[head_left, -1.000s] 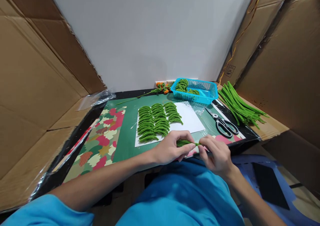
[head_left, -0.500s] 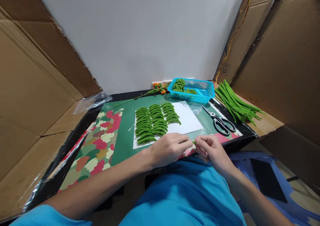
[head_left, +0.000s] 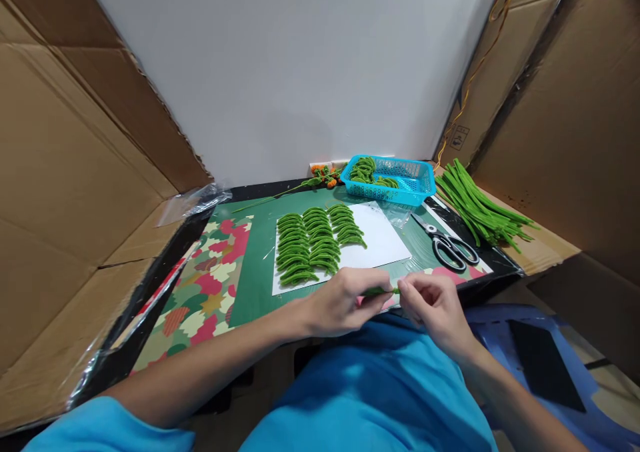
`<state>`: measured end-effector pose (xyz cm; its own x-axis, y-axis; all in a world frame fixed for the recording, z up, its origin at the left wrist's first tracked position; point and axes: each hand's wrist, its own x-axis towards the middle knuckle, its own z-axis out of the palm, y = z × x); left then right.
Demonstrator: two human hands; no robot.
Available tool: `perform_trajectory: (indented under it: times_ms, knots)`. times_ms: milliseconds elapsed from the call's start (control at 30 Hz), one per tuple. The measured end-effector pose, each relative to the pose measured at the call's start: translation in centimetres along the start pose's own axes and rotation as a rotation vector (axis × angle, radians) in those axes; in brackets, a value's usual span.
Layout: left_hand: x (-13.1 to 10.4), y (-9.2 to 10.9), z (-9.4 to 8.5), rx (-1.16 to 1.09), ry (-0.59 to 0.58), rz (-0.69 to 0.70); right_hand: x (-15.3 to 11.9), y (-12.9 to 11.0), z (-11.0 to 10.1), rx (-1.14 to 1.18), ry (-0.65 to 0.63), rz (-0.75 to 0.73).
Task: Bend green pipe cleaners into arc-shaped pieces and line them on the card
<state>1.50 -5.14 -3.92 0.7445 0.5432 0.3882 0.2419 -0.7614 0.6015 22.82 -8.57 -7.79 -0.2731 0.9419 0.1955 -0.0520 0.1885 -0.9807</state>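
A green pipe cleaner piece (head_left: 374, 292) is pinched between my two hands at the table's front edge, mostly covered by fingers. My left hand (head_left: 347, 302) has thumb and fingers closed on its left part. The fingertips of my right hand (head_left: 434, 305) grip its right end. Just beyond them lies a white sheet (head_left: 383, 239) bearing rows of curved, folded green pipe cleaner pieces (head_left: 320, 242) in three columns, the right column shorter than the others.
Black-handled scissors (head_left: 447, 242) lie at the right. Behind them is a bundle of long green pipe cleaners (head_left: 477, 205). A blue basket (head_left: 423, 189) holds more folded pieces, beside an orange-flowered stem (head_left: 327, 175). Cardboard walls (head_left: 75, 119) flank the green mat (head_left: 255, 265).
My left hand has turned, so more of the green piece shows between its thumb and fingers. Both hands stay close together, and the view has shifted slightly.
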Motion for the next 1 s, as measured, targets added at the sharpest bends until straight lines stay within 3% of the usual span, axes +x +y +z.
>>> perform_trajectory:
  times_ms: [67,100,167,200,300,400,500,600,733,800,1000]
  knots:
    - [0.1,-0.4,0.0,0.371,0.002,0.25,0.2,0.1,0.5,0.235,-0.052,0.246]
    - [0.2,-0.5,0.0,0.512,0.008,0.33,0.3,0.1,0.7,0.282,-0.062,0.3]
    - [0.1,-0.7,0.2,0.617,0.037,0.358,0.4,0.0,0.8,0.215,-0.021,0.257]
    - [0.0,-0.6,0.3,0.567,0.054,0.311,0.3,-0.1,0.7,0.111,0.021,0.176]
    - [-0.2,-0.1,0.6,0.084,0.081,-0.007,0.0,-0.2,0.2,-0.318,0.112,-0.2]
    - [-0.1,0.5,0.5,-0.497,0.022,-0.347,-0.1,-0.1,-0.7,-0.599,0.073,-0.567]
    - [0.2,0.6,0.3,-0.794,-0.057,-0.49,-0.1,0.0,-1.2,-0.655,0.023,-0.716]
    - [0.3,0.7,0.3,-0.784,-0.05,-0.483,-0.3,0.1,-0.8,-0.557,0.068,-0.62]
    - [0.1,0.9,0.7,-0.449,0.083,-0.399,-0.5,0.4,0.4,-0.272,0.15,-0.233]
    - [0.0,0.9,0.9,-0.35,0.126,-0.382,-0.4,0.5,0.7,-0.208,0.153,-0.126]
    - [0.2,0.2,1.1,-0.523,0.112,-0.456,0.1,0.3,0.0,-0.324,0.287,-0.246]
